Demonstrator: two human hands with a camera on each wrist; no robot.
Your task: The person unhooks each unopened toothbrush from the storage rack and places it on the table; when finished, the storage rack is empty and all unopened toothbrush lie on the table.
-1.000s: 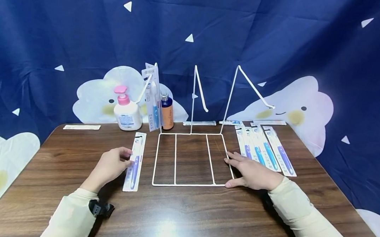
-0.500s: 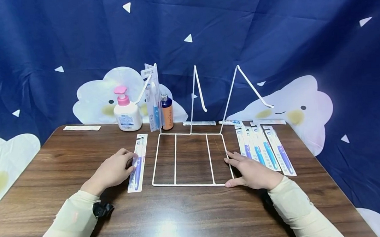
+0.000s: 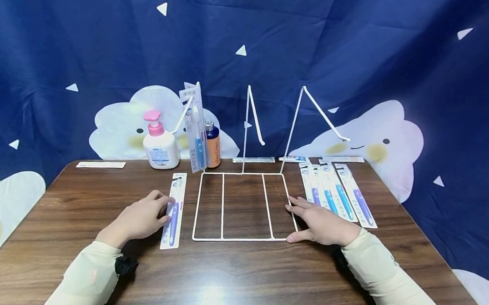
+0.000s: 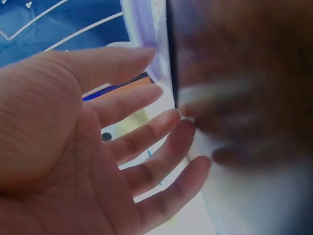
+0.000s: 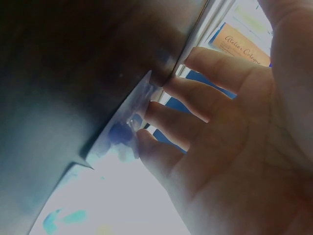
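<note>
On the dark brown wooden table (image 3: 249, 270), the left hand (image 3: 140, 219) is resting with its fingers laid loosely over the edge of a flat white blister-packed toothbrush with a purple handle (image 3: 173, 211), which is lying lengthwise just left of the white wire display rack (image 3: 242, 206). The fingers are only slightly bent and are touching the pack rather than closing round it. The right hand (image 3: 322, 223) is lying flat and spread at the rack's near right corner, fingertips touching the wire frame, thumb along its front bar; it is gripping nothing.

The head view is showing the whole layout: a row of packed toothbrushes with blue and purple handles (image 3: 335, 195) just right of the right hand, a white pump bottle with a pink top (image 3: 160, 146), a dark blue bottle with an orange label (image 3: 213, 147) and one packed toothbrush hanging on the rack's left upright hook (image 3: 196, 129). The left wrist view is showing instead the open palm (image 4: 73, 161) from beneath, fingers (image 4: 161, 132) stretched out and meeting the blurred pack edge. The right wrist view is showing the right palm (image 5: 244, 147) likewise open, fingers (image 5: 195, 100) reaching the table, with the orange label (image 5: 244, 46) behind.

Compared with a second ago, the purple-handled pack is lying slightly nearer the rack and the left hand has shifted with it; the right hand is staying at the same rack corner.
</note>
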